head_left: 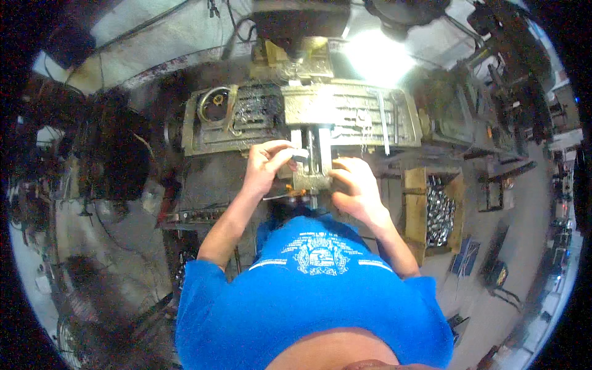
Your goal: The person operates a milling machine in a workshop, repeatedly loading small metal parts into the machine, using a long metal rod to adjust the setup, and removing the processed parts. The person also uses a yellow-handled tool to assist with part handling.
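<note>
My left hand [267, 163] is closed in a pinch on a small metal piece [300, 155], at the left side of a machine vise [313, 180]. The vise points toward me from a slotted machine table [259, 139], with a gap between its two rails. My right hand [356, 184] is at the vise's right side, its fingertips against or very near the edge. Its fingers are bent, with the thumb apart, and I see nothing held in them. Where its fingertips end is partly hidden.
A wooden box [417, 213] of small shiny metal parts stands at my right. On the table lie a handwheel-like ring [214, 103] at left and a long flat bar [383, 121] at right. The machine head [302, 18] hangs beyond the vise. A blue object [467, 254] is on the floor.
</note>
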Motion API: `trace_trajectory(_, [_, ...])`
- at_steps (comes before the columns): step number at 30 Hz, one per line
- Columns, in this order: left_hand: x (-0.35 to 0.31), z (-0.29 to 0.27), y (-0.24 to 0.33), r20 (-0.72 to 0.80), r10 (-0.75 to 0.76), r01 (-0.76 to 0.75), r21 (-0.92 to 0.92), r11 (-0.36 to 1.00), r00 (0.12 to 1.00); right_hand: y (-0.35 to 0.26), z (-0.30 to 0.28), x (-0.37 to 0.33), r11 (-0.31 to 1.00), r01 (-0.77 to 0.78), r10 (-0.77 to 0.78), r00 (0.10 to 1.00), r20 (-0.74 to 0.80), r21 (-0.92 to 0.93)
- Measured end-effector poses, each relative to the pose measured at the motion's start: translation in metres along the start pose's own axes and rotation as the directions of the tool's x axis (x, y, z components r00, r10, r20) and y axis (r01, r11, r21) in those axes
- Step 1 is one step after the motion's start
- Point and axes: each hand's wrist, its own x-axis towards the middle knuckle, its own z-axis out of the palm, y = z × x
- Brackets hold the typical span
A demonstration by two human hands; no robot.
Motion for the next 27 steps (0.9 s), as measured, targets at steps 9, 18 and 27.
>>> trace_trajectory(9, [0.137, -0.105, -0.035, -0.121, 0.081, -0.076, 0.05, 0.996, 0.989, 0.018, 0.012, -0.071, 0.825, -0.53, 0.496, 0.846, 0.197, 0.198])
trace_trajectory(18, [0.182, -0.093, -0.068, 0.009, 0.044, -0.043, -0.065, 0.997, 0.999, 0.004, 0.01, -0.098, 0.675, -0.715, 0.7, 0.699, 0.146, 0.181])
trace_trajectory(27, [0.168, -0.083, -0.043, -0.076, -0.154, 0.152, -0.027, 0.988, 0.985, -0.002, 0.015, -0.1, 0.664, -0.724, 0.699, 0.69, 0.188, 0.188])
